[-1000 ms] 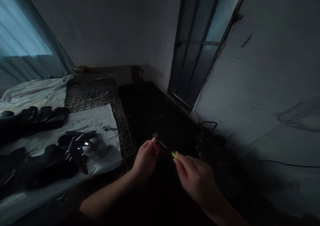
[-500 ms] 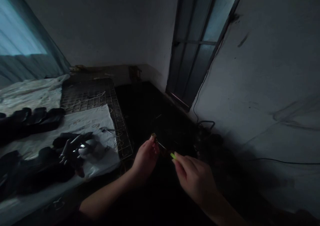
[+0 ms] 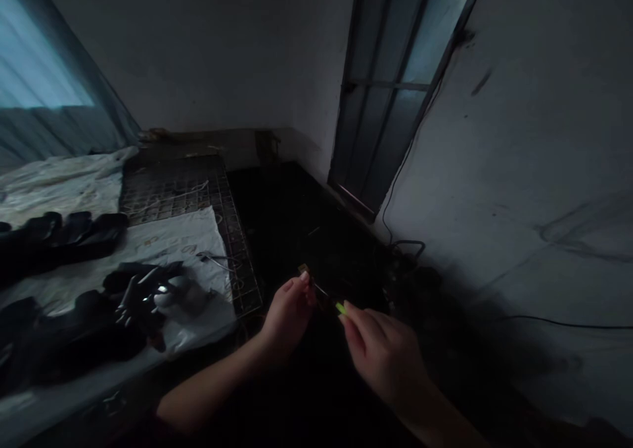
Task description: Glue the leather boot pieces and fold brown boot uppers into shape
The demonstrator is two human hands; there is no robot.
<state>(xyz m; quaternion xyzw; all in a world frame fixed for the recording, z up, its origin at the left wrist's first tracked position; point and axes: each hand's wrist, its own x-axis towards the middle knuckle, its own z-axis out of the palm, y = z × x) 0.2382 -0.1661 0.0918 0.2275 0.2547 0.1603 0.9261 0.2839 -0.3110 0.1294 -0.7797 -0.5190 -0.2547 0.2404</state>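
In the dim middle of the head view, my left hand (image 3: pixel 287 309) pinches a small brownish piece (image 3: pixel 303 269) between thumb and fingers; its exact kind is too dark to make out. My right hand (image 3: pixel 383 349) is wrapped round the yellow-green handle of a screwdriver (image 3: pixel 341 308). The thin metal shaft points up and left to the small piece in my left hand. Whether the tip touches it or stops just beside it, I cannot tell.
At left, a wire-mesh table (image 3: pixel 235 237) carries a white cloth (image 3: pixel 208 227), black molded parts (image 3: pixel 64 237) and a grey-and-silver tool-like object (image 3: pixel 143 296). A dark metal door (image 3: pixel 380 125) is in the far wall. Dark equipment with a handle (image 3: pixel 410 250) stands at right, and a black cable (image 3: pixel 568 321) runs along the wall.
Both hands stay almost in place. The small piece and screwdriver have shifted only very slightly.
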